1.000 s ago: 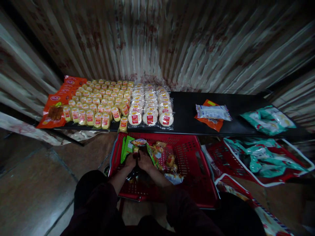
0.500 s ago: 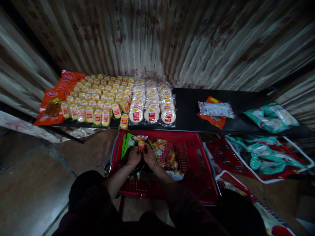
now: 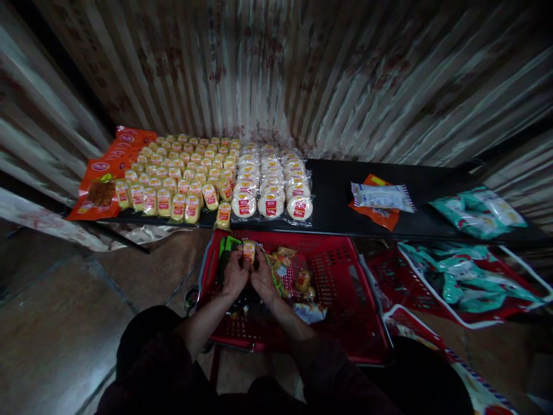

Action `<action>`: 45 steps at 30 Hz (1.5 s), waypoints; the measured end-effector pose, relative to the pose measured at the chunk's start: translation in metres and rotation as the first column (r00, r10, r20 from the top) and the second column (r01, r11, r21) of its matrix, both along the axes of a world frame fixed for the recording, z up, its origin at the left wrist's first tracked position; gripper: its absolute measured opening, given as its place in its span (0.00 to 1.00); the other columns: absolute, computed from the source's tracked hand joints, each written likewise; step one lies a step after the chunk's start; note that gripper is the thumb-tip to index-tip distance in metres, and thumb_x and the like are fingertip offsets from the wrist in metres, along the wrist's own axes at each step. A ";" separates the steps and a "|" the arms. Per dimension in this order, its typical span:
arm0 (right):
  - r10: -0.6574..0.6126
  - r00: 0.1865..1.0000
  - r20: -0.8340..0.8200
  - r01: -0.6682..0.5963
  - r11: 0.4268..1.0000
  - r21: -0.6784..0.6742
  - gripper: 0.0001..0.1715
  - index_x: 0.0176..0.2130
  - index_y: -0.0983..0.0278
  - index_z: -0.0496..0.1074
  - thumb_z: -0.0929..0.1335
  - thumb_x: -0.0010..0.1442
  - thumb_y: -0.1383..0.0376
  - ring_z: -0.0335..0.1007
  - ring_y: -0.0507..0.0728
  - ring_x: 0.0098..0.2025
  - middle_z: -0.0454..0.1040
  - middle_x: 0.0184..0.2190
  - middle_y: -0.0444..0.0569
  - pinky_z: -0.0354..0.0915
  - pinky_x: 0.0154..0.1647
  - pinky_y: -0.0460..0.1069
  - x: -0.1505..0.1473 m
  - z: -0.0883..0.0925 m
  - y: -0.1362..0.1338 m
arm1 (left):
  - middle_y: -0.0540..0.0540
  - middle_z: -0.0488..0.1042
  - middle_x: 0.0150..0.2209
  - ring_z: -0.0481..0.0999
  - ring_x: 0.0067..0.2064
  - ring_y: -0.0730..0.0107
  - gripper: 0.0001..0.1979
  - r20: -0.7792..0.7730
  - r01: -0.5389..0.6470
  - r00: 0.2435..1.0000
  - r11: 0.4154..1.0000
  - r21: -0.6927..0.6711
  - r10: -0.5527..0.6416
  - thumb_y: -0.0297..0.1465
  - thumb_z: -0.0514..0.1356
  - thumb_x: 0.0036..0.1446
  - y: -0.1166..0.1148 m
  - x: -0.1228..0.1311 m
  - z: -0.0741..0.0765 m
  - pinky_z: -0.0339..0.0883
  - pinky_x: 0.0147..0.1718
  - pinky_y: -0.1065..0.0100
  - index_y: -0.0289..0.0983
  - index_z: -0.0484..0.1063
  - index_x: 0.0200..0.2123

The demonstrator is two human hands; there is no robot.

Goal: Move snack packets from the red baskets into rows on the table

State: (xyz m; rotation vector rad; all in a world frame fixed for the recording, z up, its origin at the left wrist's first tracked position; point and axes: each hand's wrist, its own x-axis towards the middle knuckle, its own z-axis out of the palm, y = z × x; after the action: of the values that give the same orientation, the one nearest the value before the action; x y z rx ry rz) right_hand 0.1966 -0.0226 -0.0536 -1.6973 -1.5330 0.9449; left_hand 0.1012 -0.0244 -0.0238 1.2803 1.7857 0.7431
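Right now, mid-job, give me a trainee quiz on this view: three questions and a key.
1. What do the left hand and right hand hold together: (a) a teal plastic bag, (b) a small yellow plastic-wrapped snack, (c) nothing?
2. True or false: on the black table, round white plastic-wrapped discs lie between the rows of yellow wrapped snacks and the white plastic sachet with striped ends.
3. Fill in: the sachet lies ___ the orange plastic packet.

Key: 1 b; 2 true; 3 on top of.

A lane right here on the flat black desk [image 3: 330, 199], between round white film-wrapped cakes [image 3: 271, 204] and the white striped-end packet [image 3: 382, 197]! Leftward, tight rows of small yellow wrapped cakes [image 3: 193, 208] block; the red perforated plastic basket [image 3: 337, 271] walls the near side.
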 end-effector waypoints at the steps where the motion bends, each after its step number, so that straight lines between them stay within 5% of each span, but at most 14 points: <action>1: -0.015 0.999 -0.036 0.015 1.000 -0.001 0.32 0.61 0.61 0.58 0.61 0.57 0.68 0.64 0.56 0.58 0.68 0.57 0.52 0.59 0.60 0.53 -0.002 0.004 0.000 | 0.40 0.74 0.47 0.74 0.48 0.67 0.12 0.003 -0.006 1.000 0.999 0.040 0.006 0.29 0.52 0.58 -0.001 -0.001 0.002 0.65 0.51 0.66 0.34 0.65 0.46; 10: -0.052 0.984 -0.168 0.070 0.992 0.101 0.26 0.57 0.63 0.62 0.61 0.60 0.60 0.72 0.57 0.46 0.75 0.46 0.52 0.66 0.50 0.52 -0.014 0.044 -0.004 | 0.41 0.74 0.45 0.73 0.48 0.64 0.13 -0.200 0.130 0.979 0.898 0.420 -0.048 0.33 0.47 0.62 -0.011 -0.015 0.029 0.65 0.50 0.64 0.37 0.66 0.46; 17: -0.067 0.977 -0.201 0.108 0.974 0.199 0.26 0.55 0.63 0.64 0.62 0.59 0.59 0.71 0.57 0.48 0.74 0.48 0.53 0.65 0.52 0.52 -0.027 0.074 0.005 | 0.40 0.73 0.47 0.70 0.50 0.63 0.14 -0.284 0.116 0.952 0.730 0.674 0.111 0.31 0.46 0.63 -0.009 -0.022 0.059 0.62 0.53 0.60 0.37 0.69 0.45; 23: -0.027 0.960 -0.278 0.098 0.965 0.245 0.24 0.53 0.64 0.65 0.63 0.57 0.61 0.70 0.57 0.50 0.73 0.50 0.53 0.64 0.54 0.53 -0.035 0.094 0.019 | 0.38 0.69 0.53 0.64 0.57 0.60 0.16 -0.287 0.012 0.911 0.679 0.734 0.294 0.31 0.46 0.62 0.010 -0.032 0.072 0.56 0.57 0.55 0.36 0.69 0.47; 34: 0.020 0.967 -0.254 0.042 0.971 0.234 0.16 0.46 0.62 0.65 0.63 0.58 0.59 0.72 0.56 0.43 0.75 0.43 0.50 0.67 0.46 0.52 -0.046 0.102 0.048 | 0.38 0.73 0.48 0.68 0.52 0.60 0.17 -0.184 -0.117 0.926 0.711 0.693 0.331 0.33 0.48 0.62 0.050 -0.046 0.062 0.61 0.54 0.58 0.34 0.68 0.50; 45: 0.043 0.941 -0.335 0.032 0.977 0.213 0.15 0.46 0.61 0.65 0.63 0.59 0.59 0.73 0.57 0.44 0.75 0.44 0.51 0.67 0.47 0.53 -0.054 0.101 0.047 | 0.39 0.72 0.46 0.69 0.50 0.61 0.14 -0.075 -0.174 0.936 0.636 0.752 0.345 0.29 0.51 0.59 0.051 -0.044 0.049 0.63 0.51 0.57 0.35 0.68 0.47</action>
State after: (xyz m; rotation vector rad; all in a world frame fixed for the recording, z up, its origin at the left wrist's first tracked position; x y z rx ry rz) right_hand 0.1429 0.0249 0.0479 -1.3011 -1.3553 0.9763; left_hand 0.0574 0.0267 0.0249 1.6692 1.9376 1.6899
